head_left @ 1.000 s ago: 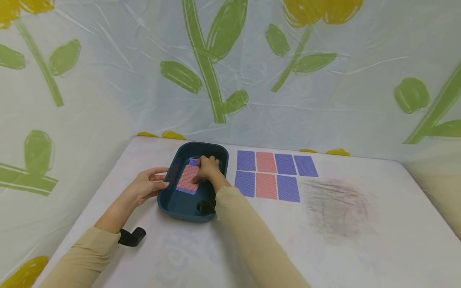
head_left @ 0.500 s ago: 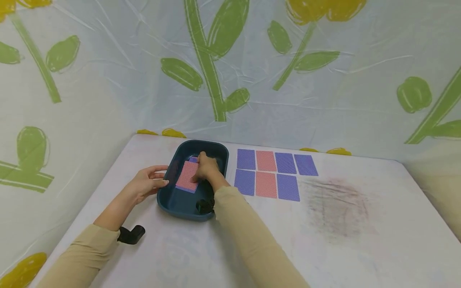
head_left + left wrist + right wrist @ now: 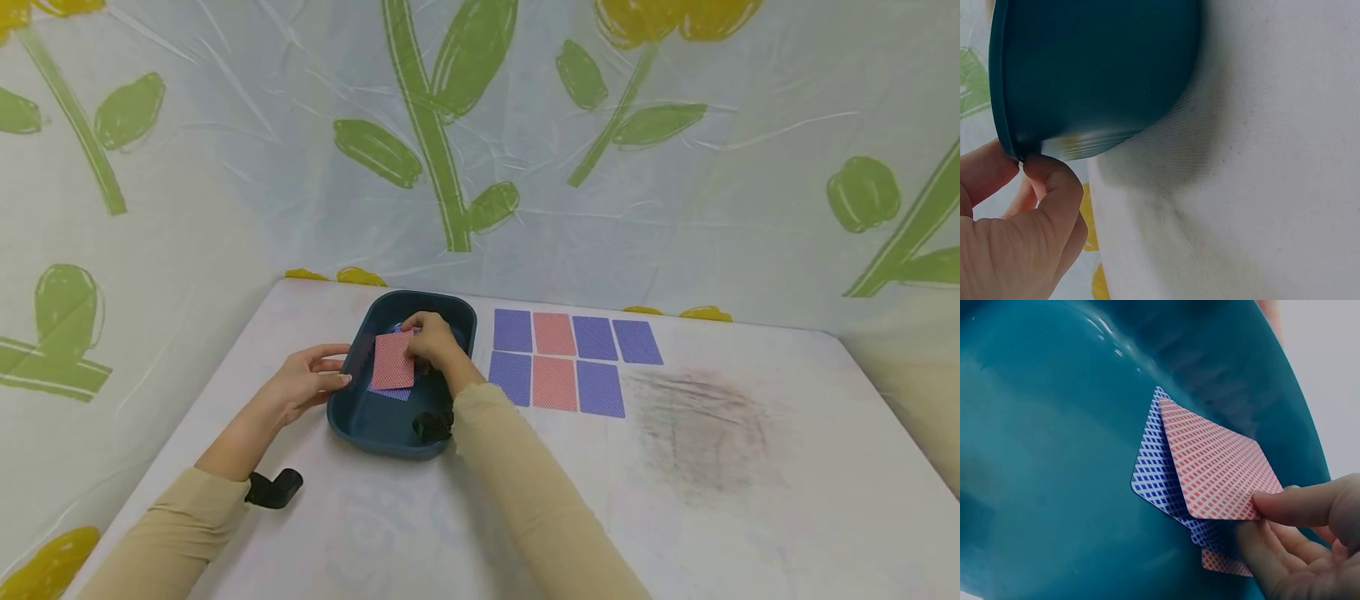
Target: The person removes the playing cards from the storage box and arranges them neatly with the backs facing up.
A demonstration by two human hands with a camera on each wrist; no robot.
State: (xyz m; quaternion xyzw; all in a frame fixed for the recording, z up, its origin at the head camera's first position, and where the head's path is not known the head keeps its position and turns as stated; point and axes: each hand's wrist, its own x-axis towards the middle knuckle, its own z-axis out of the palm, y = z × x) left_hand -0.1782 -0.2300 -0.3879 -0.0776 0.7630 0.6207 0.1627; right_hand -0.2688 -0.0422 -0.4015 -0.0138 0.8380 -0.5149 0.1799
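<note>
Inside a dark teal plastic tub (image 3: 390, 446), my right hand (image 3: 437, 343) pinches a red-backed playing card (image 3: 393, 362) by its edge. That card is raised and tilted in the right wrist view, with my thumb on its patterned back. Beneath it lie a blue-backed card (image 3: 1152, 469) and, partly hidden, another red-backed card (image 3: 1225, 563). My left hand (image 3: 303, 385) holds the left rim of the tub; in the left wrist view its fingers (image 3: 1054, 181) pinch the lip from both sides.
Right of the tub, face-down cards lie in two rows, blue-backed (image 3: 636, 342) and red-backed (image 3: 555, 385). A greyish smudge (image 3: 705, 433) marks the white table (image 3: 810, 517) beyond them. A flower-patterned sheet (image 3: 675, 233) hangs close behind the table.
My right hand has lifted the top red-backed card from the pile and turned it slightly, uncovering more of the blue-backed card below. The left hand stays at the rim.
</note>
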